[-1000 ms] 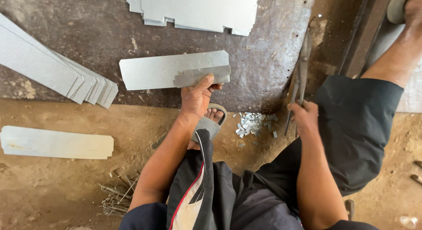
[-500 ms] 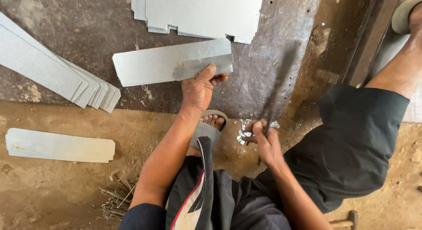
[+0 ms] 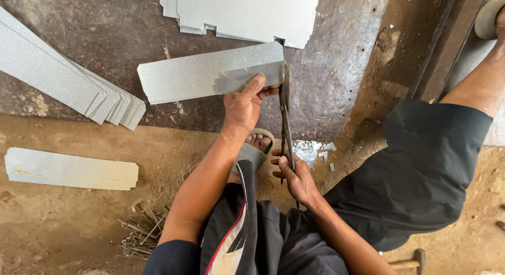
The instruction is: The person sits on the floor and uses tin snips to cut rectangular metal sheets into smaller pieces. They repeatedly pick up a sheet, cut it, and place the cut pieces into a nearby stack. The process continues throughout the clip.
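My left hand [image 3: 243, 104] presses down on the right end of a long grey sheet-metal strip [image 3: 189, 75] lying on a dark metal plate [image 3: 326, 80]. My right hand [image 3: 294, 175] grips the handles of long metal shears [image 3: 285, 114], whose blades reach up to the strip's right edge beside my left fingers. Whether the blades are biting into the strip cannot be told. My sandalled foot [image 3: 256, 146] rests just below my left hand.
A fanned stack of similar strips [image 3: 63, 80] lies at the left, cut sheets [image 3: 247, 12] at the top, another strip pile [image 3: 68, 170] on the dirt floor. Small metal offcuts [image 3: 313, 150] lie by the shears. Thin rods [image 3: 139, 235] and a hammer [image 3: 407, 262] sit low.
My right hand went from the floor at the right to the offcuts, and now holds the shears up against the strip's right end. The left hand stayed on the strip.
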